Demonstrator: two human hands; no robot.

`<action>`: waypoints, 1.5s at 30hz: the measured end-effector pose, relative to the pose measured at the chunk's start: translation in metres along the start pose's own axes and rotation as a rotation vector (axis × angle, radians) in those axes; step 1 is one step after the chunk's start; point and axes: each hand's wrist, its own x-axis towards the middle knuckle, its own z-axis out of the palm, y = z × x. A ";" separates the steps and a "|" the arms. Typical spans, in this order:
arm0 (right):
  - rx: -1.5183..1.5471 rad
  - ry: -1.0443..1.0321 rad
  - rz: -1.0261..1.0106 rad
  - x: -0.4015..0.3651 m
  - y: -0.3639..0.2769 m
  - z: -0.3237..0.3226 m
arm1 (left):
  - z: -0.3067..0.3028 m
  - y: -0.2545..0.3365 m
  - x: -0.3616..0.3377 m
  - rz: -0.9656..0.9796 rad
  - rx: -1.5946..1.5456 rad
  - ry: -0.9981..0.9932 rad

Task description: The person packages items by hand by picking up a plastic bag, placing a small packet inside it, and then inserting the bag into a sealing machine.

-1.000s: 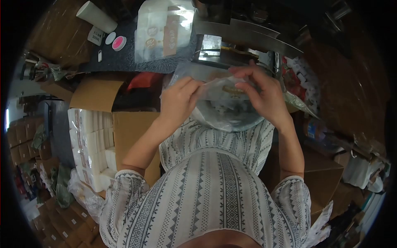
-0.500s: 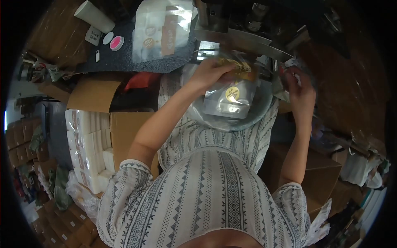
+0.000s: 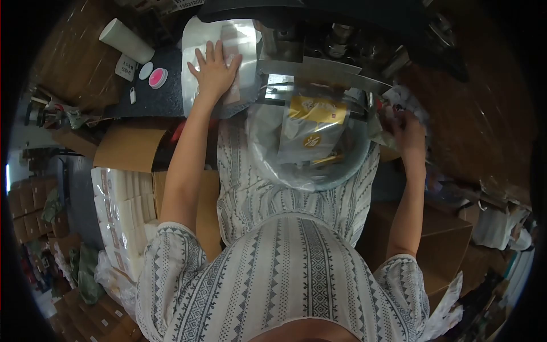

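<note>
My left hand (image 3: 215,71) lies with fingers spread on a stack of clear and white pouches (image 3: 195,40) on the dark cloth at the upper left. On the right, my right hand (image 3: 409,132) is curled at a bag of small packets (image 3: 383,124); its fingertips are among them, and what it grips is too small to tell. Between the hands, a silvery pouch with a yellow top band (image 3: 319,111) rests in a round basin (image 3: 259,165) lined with clear plastic, over the lap.
A metal machine (image 3: 336,65) stands behind the basin. At the upper left are a white cup (image 3: 126,41), a pink round tin (image 3: 158,78) and a white lid (image 3: 146,70). An open cardboard box (image 3: 132,134) and wrapped white packs (image 3: 122,211) sit left; another box (image 3: 433,233) sits right.
My left hand has moved from the yellow-banded pouch over the basin to the pouch stack, its fingers now spread. That pouch now lies in the basin. My right hand has shifted slightly lower.
</note>
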 end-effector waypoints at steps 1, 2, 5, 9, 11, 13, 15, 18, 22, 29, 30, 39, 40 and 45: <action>0.091 -0.019 0.031 0.000 -0.002 -0.002 | -0.008 0.008 -0.008 -0.040 0.011 -0.018; 0.182 -0.042 0.062 -0.001 -0.004 -0.003 | -0.010 0.005 -0.015 -0.038 0.004 -0.024; 0.248 0.033 0.095 -0.002 -0.014 -0.009 | -0.036 0.000 -0.035 -0.139 -0.183 -0.020; 0.322 0.090 0.147 -0.005 -0.013 -0.018 | -0.082 0.042 -0.104 -0.004 0.065 -0.104; 0.474 0.076 0.113 -0.009 -0.020 -0.018 | -0.084 0.048 -0.133 0.206 -0.076 -0.193; 0.568 0.022 0.019 -0.016 -0.045 -0.018 | -0.100 0.050 -0.128 0.133 -0.124 -0.120; 0.661 -0.027 -0.078 -0.019 -0.072 -0.014 | -0.108 0.045 -0.127 -0.025 -0.243 -0.152; 0.643 -0.104 -0.337 -0.024 -0.109 -0.004 | -0.130 0.065 -0.133 -0.024 -0.279 -0.047; 0.521 -0.135 -0.597 -0.030 -0.137 0.003 | -0.154 0.100 -0.133 0.021 -0.442 -0.014; 0.646 -0.430 -0.444 -0.021 -0.123 -0.001 | -0.143 0.128 -0.125 0.102 -0.742 -0.529; 0.644 -0.427 -0.443 -0.018 -0.118 0.002 | -0.138 0.133 -0.119 0.042 -0.796 -0.696; 0.375 -0.035 -0.136 -0.013 -0.063 -0.016 | -0.069 0.150 -0.062 -0.662 -1.638 -0.889; 0.158 0.040 -0.120 -0.003 -0.047 -0.008 | -0.069 0.149 -0.064 -0.664 -1.638 -0.887; -0.106 -0.022 -0.191 0.017 -0.012 0.015 | -0.091 0.097 -0.058 -0.313 -1.029 -0.528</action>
